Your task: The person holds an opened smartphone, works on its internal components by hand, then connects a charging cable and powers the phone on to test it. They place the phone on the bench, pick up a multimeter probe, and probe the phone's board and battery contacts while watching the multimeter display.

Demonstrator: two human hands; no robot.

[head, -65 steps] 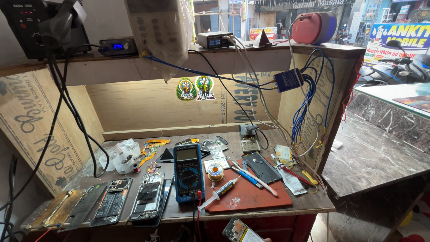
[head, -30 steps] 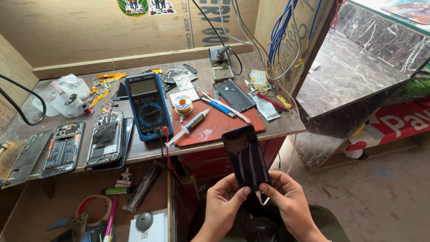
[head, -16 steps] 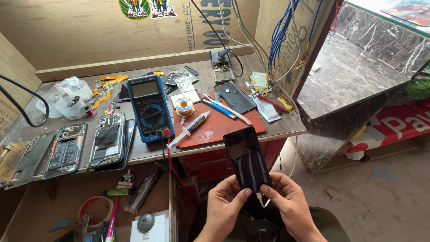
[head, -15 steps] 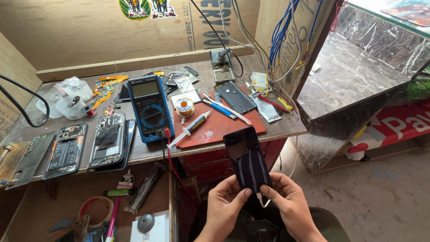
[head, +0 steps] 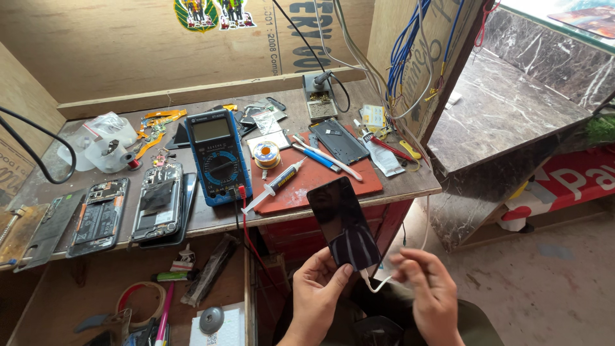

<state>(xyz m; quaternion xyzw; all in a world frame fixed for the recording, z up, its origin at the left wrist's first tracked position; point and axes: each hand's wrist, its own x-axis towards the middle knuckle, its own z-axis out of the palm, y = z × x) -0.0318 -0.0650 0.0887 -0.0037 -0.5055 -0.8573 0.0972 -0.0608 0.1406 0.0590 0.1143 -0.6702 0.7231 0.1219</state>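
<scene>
Two hands working below bench edge: left hand (head: 318, 291) gripping dark phone (head: 343, 223) upright by lower edge; right hand (head: 430, 291) pinching white cable (head: 378, 283) plugged into phone's bottom; blue multimeter (head: 216, 156) lying on wooden bench (head: 410, 186) behind.

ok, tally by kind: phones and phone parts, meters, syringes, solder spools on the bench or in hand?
Whole phone, in left hand, cable at right hand: 1
Opened phones on bench: 2
Loose back covers: 2
Multimeter: 1
Syringe: 1
Solder spool: 1
Total: 8
</scene>
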